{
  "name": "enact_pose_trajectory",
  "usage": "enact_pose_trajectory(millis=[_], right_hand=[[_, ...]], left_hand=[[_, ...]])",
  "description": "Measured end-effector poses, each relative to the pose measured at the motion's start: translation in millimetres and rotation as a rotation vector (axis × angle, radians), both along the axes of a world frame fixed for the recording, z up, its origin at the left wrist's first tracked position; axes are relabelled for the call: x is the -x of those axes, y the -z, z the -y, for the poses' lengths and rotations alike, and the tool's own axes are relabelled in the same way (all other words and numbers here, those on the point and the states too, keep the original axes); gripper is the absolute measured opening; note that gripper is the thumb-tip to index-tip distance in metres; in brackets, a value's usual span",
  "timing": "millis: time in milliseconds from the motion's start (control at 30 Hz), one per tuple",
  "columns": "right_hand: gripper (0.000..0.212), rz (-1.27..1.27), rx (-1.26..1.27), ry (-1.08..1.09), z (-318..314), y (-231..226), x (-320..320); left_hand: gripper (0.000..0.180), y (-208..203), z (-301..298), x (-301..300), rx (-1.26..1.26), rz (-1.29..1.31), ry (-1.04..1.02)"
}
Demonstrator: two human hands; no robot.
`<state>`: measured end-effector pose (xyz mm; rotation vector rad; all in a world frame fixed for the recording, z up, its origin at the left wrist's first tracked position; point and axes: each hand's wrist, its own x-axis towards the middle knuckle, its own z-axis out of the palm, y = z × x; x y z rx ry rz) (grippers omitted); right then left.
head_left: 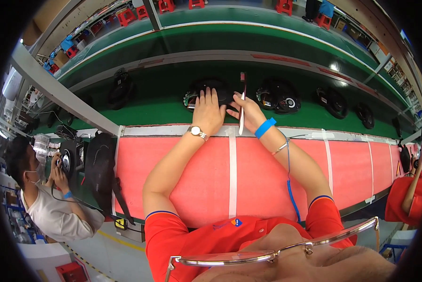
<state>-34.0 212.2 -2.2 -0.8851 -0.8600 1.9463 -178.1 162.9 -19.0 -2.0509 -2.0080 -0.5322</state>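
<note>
My left hand [209, 112] lies with its fingers stretched out over the near edge of a black rounded housing [216, 86]. A small circuit board with coloured wires shows at that housing's left end. My right hand [250, 113] is closed around a white and dark red toothbrush [242, 120], its bristle head pointing away from me. The right fingertips are close to the housing's right side; whether they touch it I cannot tell. Another black housing [279, 96], with a round light-ringed part, rests just to the right on the green conveyor belt [164, 110].
More black housings [333, 102] lie along the belt on both sides. A pink-covered bench [187, 157] runs between me and the belt. A blue coiled cord [291, 199] hangs from my right wrist. A metal post [70, 96] rises at left, near a co-worker [55, 202].
</note>
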Motion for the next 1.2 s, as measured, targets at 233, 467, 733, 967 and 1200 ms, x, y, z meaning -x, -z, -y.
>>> enact_pose_trajectory(millis=[233,467,733,967,1200], right_hand=[[0.063,0.227,-0.263,-0.074,22.1,5.9,-8.4],[0.049,0.228,-0.228,-0.104,47.3,1.5,-38.1],[0.035,0.204,-0.095,-0.195,70.6,2.1,-80.4],[0.023,0.174,-0.091,-0.235,80.6,0.7,-78.3],[0.025,0.257,-0.105,-0.328,80.5,-13.7,-71.4]], left_hand=[[0.073,15.2,-8.9,14.7,-0.009,0.006,0.000],[0.076,-5.3,-23.0,31.0,-0.070,0.188,-0.071],[0.076,8.7,-5.7,216.6,0.060,-0.048,-1.025],[0.047,42.9,16.7,286.8,-0.098,0.334,-1.047],[0.044,5.3,-24.1,189.8,-0.419,-0.062,-0.839]])
